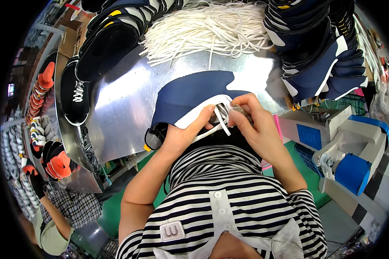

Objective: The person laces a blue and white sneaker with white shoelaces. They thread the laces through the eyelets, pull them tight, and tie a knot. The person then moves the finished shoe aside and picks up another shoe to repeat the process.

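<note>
A navy shoe upper (190, 91) with white trim lies at the near edge of the metal table, tilted toward me. My left hand (189, 131) is closed round its white-edged opening, thumb on top and fingers inside. A white shoelace (221, 118) runs through the eyelet area, with a loose end sticking up between my hands. My right hand (254, 120) is closed at the right side of the opening, thumb and index finger pinching by the lace. Exactly what lies between those fingertips is partly hidden.
A heap of white laces (207, 28) lies at the table's (121, 103) far side. Stacked navy uppers (309, 73) stand at right, black ones (112, 43) at left. A laced black upper (77, 93) hangs near the left edge. A blue-grey machine (352, 155) stands right; a co-worker's arm (54, 211) shows lower left.
</note>
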Available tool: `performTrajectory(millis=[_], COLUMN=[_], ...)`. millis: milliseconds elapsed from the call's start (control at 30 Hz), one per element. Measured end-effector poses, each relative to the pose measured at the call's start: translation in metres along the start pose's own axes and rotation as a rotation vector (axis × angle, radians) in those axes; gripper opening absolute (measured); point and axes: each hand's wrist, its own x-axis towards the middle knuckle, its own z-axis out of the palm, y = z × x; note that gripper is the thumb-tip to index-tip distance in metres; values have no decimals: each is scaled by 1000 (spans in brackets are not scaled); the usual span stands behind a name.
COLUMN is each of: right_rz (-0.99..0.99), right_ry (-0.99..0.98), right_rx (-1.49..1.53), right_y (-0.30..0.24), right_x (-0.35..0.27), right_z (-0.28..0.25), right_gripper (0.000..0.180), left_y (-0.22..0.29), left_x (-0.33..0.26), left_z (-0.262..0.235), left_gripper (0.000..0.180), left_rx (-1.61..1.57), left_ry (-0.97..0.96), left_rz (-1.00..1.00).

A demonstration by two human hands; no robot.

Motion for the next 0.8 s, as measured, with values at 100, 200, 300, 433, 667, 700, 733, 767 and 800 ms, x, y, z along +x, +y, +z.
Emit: performTrajectory(millis=[100,200,300,433,667,700,733,767,800], right_rz=[-138,-208,-217,-134,-81,-68,-56,-76,-96], right_ry=[9,5,19,17,-46,-39,-32,-26,-20], right_rx=[-209,-338,-366,-332,-188,-174,-161,-220,-280], right_y=[0,2,6,7,5,5,5,7,9], right_x=[1,4,7,9,13,13,14,14,14], right_z=[-4,-6,-4,-2,-6,-4,-3,-1,1], right_gripper=[12,17,20,22,27,28,29,29,29], left_y=[-1,-1,1,1,1,1,2,3,5], left_x=[0,-1,1,0,-1,-1,-1,0,0], left_z=[-1,-1,0,0,-2,-3,-2,-2,-1], left_gripper=[12,13,12,12,12,12,12,13,13], left_rx=[16,-10,-8,-7,13,19,15,14,12], left_ry=[-1,21,19,13,8,-1,-9,-19,-29], left_rz=[23,-17,-15,-36,-50,-43,-41,-38,-36])
